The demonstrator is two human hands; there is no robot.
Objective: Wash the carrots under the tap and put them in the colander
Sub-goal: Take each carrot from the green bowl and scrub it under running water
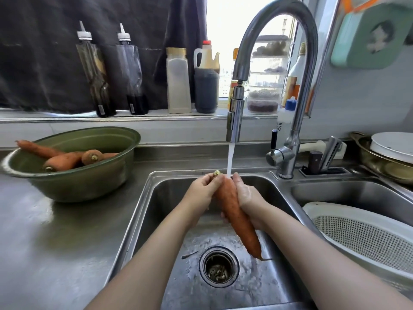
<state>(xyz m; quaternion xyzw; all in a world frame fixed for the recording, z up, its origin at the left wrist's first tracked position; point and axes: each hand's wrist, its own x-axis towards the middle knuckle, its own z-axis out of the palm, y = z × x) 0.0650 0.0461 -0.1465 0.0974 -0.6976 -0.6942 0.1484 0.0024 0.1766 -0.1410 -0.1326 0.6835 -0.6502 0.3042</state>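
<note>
A long orange carrot (235, 217) hangs over the steel sink (156, 198), stem end up under the running water of the tap (232, 121). My left hand (204, 189) grips its top end from the left. My right hand (248, 198) wraps round its upper part from the right. The carrot's tip points down toward the drain (219, 267). Several more carrots (64, 161) lie in a green bowl (73, 186) on the counter at the left. A white colander (362, 233) sits in the right-hand basin, with nothing visible in it.
Sauce bottles and jars (178, 81) line the window sill behind the sink. A knife block (324, 159) and a metal bowl with a white lid (388, 157) stand at the right. Wet steel counter (55, 242) lies at the left front.
</note>
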